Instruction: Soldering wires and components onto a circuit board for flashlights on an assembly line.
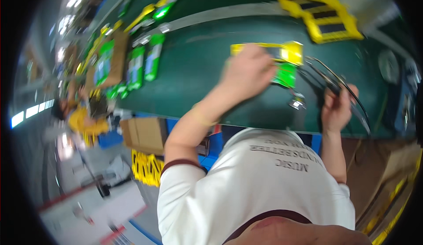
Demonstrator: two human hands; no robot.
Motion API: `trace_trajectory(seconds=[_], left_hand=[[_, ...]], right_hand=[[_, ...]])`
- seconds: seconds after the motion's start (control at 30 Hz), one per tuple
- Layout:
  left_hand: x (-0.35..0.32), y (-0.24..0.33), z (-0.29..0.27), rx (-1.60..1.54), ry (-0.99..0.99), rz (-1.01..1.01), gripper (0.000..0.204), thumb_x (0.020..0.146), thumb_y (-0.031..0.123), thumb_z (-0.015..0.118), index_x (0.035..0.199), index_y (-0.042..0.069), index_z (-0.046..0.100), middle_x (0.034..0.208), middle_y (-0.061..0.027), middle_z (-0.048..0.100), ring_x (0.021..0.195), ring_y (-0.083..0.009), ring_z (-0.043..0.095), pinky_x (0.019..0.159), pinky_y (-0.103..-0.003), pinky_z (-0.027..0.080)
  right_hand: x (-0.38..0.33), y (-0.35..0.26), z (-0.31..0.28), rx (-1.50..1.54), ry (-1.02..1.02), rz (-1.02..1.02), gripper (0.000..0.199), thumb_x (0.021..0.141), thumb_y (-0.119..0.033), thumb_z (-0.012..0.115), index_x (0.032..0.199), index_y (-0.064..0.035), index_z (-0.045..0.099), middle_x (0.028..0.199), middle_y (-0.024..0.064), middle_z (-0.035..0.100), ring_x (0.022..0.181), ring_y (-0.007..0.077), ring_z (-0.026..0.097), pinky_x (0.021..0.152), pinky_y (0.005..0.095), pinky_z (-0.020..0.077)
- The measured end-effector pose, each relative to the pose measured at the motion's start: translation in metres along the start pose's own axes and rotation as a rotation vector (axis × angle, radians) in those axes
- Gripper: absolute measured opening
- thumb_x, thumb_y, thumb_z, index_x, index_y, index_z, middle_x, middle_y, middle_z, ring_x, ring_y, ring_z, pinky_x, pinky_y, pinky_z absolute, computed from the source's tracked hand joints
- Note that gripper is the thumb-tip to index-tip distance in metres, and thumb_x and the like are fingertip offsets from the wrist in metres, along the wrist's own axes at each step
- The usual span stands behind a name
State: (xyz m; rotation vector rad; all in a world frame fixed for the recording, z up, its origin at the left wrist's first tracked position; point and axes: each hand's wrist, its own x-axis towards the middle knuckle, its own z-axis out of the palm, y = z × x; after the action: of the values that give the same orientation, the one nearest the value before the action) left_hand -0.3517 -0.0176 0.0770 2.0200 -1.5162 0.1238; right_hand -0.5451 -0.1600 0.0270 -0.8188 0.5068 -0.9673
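Note:
A yellow rectangular frame (291,52) with a dark centre lies on the green tabletop before me. Against its near side is a bright green wrapped piece (285,75), from which a small silvery end (298,101) sticks out. My left hand (249,71) is closed over the frame's left part, fingers bent down and partly hidden. To the right, my right hand (338,106) pinches a dark-handled tool (333,86) with thin metal ends pointing toward the frame. A black cable (362,108) trails from it. Blur hides the tool's exact kind.
Joined yellow frames (337,34) lie at the far right. Green and blue wrapped packs (153,58) and a brown carton (118,58) stand at left on the green table (194,91). Below the edge are a cardboard box (143,135) and yellow parts (147,168). Another person (83,119) sits far left.

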Motion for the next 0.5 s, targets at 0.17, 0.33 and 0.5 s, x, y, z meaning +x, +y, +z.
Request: trace_trajectory(seconds=[0.17, 0.33, 0.5], left_hand=[[0.015, 0.0, 0.036, 0.091, -0.091, -0.098, 0.012, 0.063, 0.015, 0.061, 0.064, 0.003, 0.058, 0.074, -0.0128, 0.055, 0.076, -0.0312, 0.054, 0.064, -0.041, 0.047], [0.005, -0.004, 0.028, -0.29, -0.015, -0.136, 0.005, 0.067, 0.012, 0.061, 0.068, 0.007, 0.058, 0.074, -0.0104, 0.056, 0.076, -0.0299, 0.054, 0.068, -0.04, 0.043], [0.006, -0.002, 0.029, -0.322, -0.018, -0.111, 0.016, 0.068, 0.014, 0.064, 0.08, 0.006, 0.055, 0.075, -0.007, 0.056, 0.079, -0.0269, 0.052, 0.071, -0.039, 0.04]], right_hand=[[0.005, 0.003, -0.021, 0.111, -0.063, -0.019, 0.012, 0.089, -0.013, 0.049, 0.081, -0.014, 0.039, 0.073, 0.0017, 0.043, 0.058, 0.0081, 0.038, 0.043, 0.018, 0.0283], [0.005, -0.001, -0.016, 0.022, -0.072, -0.083, 0.018, 0.093, -0.023, 0.042, 0.094, -0.0059, 0.048, 0.07, 0.0052, 0.045, 0.051, 0.0087, 0.035, 0.042, 0.0175, 0.0264], [0.011, 0.002, -0.018, 0.108, -0.095, -0.034, 0.021, 0.094, -0.024, 0.039, 0.095, -0.0058, 0.049, 0.07, 0.0056, 0.046, 0.051, 0.009, 0.036, 0.039, 0.0173, 0.0246]])
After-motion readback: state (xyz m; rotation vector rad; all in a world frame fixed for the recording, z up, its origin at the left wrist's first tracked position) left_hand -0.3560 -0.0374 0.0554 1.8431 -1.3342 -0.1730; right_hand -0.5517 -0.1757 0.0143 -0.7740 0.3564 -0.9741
